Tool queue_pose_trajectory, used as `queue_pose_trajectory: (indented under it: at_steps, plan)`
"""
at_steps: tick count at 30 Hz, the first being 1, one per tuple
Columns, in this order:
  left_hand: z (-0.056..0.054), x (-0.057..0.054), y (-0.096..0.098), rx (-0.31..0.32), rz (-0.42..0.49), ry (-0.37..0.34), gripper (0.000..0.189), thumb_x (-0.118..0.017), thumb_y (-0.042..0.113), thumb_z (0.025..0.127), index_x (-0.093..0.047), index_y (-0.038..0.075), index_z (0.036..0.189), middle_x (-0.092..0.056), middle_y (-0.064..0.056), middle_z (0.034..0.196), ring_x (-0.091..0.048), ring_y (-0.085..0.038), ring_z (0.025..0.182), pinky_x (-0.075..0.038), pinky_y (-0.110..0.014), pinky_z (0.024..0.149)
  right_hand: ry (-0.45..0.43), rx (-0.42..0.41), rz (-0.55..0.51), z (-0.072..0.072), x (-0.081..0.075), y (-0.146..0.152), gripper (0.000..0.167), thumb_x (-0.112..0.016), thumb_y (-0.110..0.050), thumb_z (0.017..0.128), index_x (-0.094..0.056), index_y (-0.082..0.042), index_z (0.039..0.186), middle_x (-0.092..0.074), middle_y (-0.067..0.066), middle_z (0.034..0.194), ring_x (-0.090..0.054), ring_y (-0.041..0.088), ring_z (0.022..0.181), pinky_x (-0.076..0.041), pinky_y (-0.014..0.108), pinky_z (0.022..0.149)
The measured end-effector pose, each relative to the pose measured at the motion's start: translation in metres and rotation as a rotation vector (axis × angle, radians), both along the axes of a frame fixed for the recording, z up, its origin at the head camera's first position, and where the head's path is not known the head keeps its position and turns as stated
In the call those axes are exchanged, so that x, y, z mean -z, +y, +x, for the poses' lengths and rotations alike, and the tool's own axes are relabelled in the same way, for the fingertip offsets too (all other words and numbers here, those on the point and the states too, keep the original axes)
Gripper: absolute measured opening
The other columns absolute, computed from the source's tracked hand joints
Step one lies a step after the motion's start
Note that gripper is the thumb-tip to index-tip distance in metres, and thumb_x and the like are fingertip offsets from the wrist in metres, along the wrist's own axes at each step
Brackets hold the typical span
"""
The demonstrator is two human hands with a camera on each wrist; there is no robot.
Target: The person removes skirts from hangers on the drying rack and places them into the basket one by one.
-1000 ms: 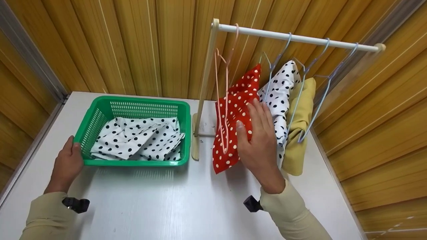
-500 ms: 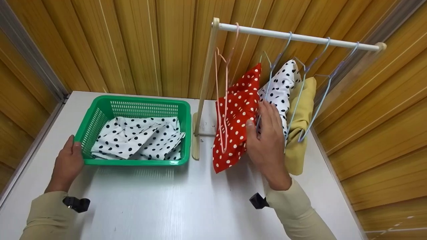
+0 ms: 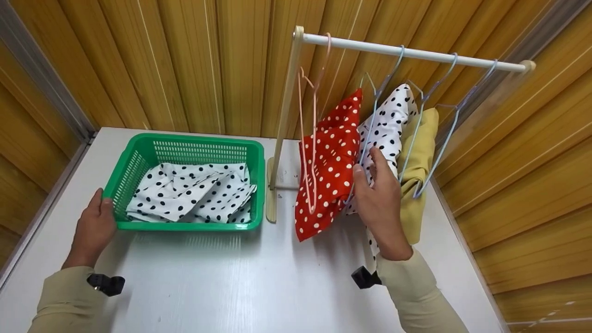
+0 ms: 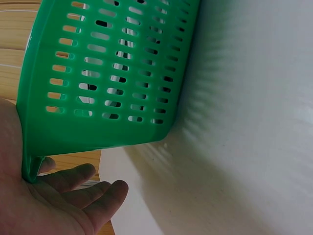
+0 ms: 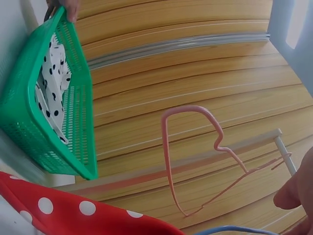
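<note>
A green plastic basket [image 3: 189,226] holds a folded white cloth with black dots [image 3: 189,192]. At its left front corner, my left hand [image 3: 94,229] holds the rim, thumb on top; in the left wrist view several fingers [image 4: 105,200] reach beneath it. My right hand [image 3: 381,206] is at a hanging white dotted cloth [image 3: 391,122], with a gap between thumb and index finger beside a blue hanger [image 3: 370,125]. The other right fingers are hidden. A red cloth with white dots [image 3: 330,157] hangs just left of that hand, and a mustard cloth [image 3: 418,152] to its right.
A white rail [image 3: 416,54] on a wooden post [image 3: 285,106] carries a pink hanger [image 3: 315,138] and several blue ones. Wood-patterned walls [image 3: 199,69] close off the back and sides of the white table [image 3: 208,286].
My right hand has moved from over the red cloth rightward to the white dotted cloth, whose lower part now shows left of and below the hand. The left hand has stayed on the basket.
</note>
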State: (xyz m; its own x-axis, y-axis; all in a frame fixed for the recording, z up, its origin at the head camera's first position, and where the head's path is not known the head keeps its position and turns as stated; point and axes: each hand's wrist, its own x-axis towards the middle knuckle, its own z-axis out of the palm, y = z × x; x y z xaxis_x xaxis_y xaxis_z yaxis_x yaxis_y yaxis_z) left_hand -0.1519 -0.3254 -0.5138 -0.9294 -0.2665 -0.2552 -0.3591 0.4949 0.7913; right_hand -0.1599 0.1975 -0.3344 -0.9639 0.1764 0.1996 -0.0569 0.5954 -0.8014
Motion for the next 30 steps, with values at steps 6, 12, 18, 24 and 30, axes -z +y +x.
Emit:
queue_pose_trajectory:
  at_steps: [6,12,18,24,30]
  plan:
    - [0.001,-0.001,-0.001,0.005,-0.020,-0.008,0.070,-0.009,0.046,0.112,0.014,0.006,0.164,0.001,-0.032,0.171,-0.009,-0.057,0.157,-0.013,-0.077,0.121,0.014,-0.005,-0.143,-0.005,0.000,0.001,0.056,-0.049,-0.019,0.107,-0.038,-0.002,0.159,-0.043,0.016,0.165,-0.043,0.028,0.153,-0.039,0.042,0.123]
    - [0.000,-0.001,-0.001,0.005,-0.006,-0.018,0.070,-0.009,0.047,0.112,0.016,0.008,0.164,0.004,-0.031,0.171,-0.006,-0.056,0.157,-0.011,-0.077,0.122,-0.044,-0.014,-0.220,-0.014,-0.010,0.005,0.054,-0.047,-0.019,0.108,-0.040,0.001,0.158,-0.046,0.017,0.163,-0.048,0.030,0.150,-0.038,0.041,0.124]
    - [0.000,-0.001,-0.001,0.006,-0.005,-0.016,0.070,-0.008,0.047,0.112,0.017,0.007,0.164,0.004,-0.030,0.172,-0.008,-0.055,0.157,-0.012,-0.077,0.122,-0.120,-0.019,-0.348,-0.027,-0.019,0.009,0.049,-0.047,-0.015,0.109,-0.043,0.005,0.154,-0.060,0.021,0.149,-0.072,0.027,0.119,-0.056,0.030,0.103]
    - [0.001,-0.001,-0.001,0.009,0.000,-0.014,0.070,-0.008,0.047,0.112,0.017,0.007,0.164,0.002,-0.031,0.171,-0.011,-0.056,0.156,-0.014,-0.077,0.121,-0.186,-0.046,-0.433,-0.031,-0.015,0.010,0.047,-0.047,-0.013,0.110,-0.044,0.006,0.153,-0.070,0.026,0.129,-0.078,0.015,0.086,-0.064,0.027,0.081]
    - [0.001,-0.002,0.000,0.008,-0.002,-0.010,0.070,-0.008,0.047,0.112,0.016,0.007,0.164,0.003,-0.031,0.171,-0.009,-0.056,0.157,-0.013,-0.077,0.122,-0.179,-0.078,-0.492,-0.033,-0.012,0.006,0.033,-0.049,-0.015,0.110,-0.058,0.010,0.129,-0.077,0.007,0.085,-0.076,0.015,0.068,-0.065,0.034,0.070]
